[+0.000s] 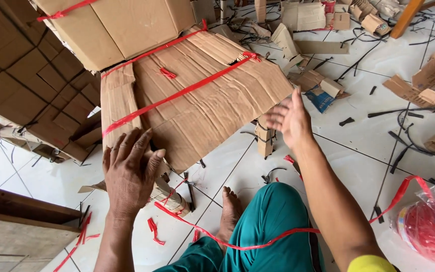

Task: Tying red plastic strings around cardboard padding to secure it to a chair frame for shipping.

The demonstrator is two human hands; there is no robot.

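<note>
Cardboard bundle (pixel 197 95): flattened sheets bound with red strap (pixel 177 95), resting tilted on white tiled floor (pixel 358 146) ahead of person's knees
Left hand (pixel 129 171): palm down on bundle's near edge, fingers spread, pressing, not gripping
Right hand (pixel 289 120): open, fingers splayed, just beside bundle's right edge, holding nothing
Loose red strap (pixel 258 241) runs across teal trouser leg (pixel 273 226) to red roll in bag (pixel 429 224), right
</note>
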